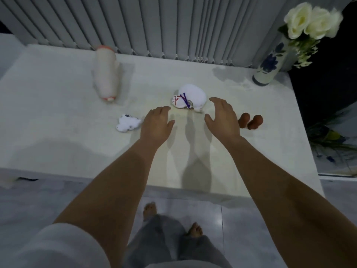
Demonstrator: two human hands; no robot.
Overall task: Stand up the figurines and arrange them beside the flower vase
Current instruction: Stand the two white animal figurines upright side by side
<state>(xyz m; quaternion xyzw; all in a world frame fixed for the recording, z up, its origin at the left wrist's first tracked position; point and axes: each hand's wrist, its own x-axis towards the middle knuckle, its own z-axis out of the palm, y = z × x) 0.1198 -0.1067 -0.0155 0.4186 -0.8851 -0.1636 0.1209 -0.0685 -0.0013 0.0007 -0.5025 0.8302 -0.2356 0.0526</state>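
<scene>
A white plush figurine (191, 97) with a purple string and red marks lies on its side in the middle of the white table (58, 117). My left hand (156, 122) hovers open just left of it and my right hand (222, 117) open just right of it; neither touches it. A small white dog figurine (127, 123) lies left of my left hand. A tall pale figurine (106, 74) with orange ends lies at the back left. Two brown rounded pieces (251, 120) sit right of my right hand. The flower vase (270, 62), white with blue flowers, stands at the back right and holds white roses (311, 20).
Grey vertical blinds (135, 22) run along the table's far edge. The table's right edge drops to a dark gap with plants (332, 138). My bare feet (195, 229) stand on the tiled floor below the front edge.
</scene>
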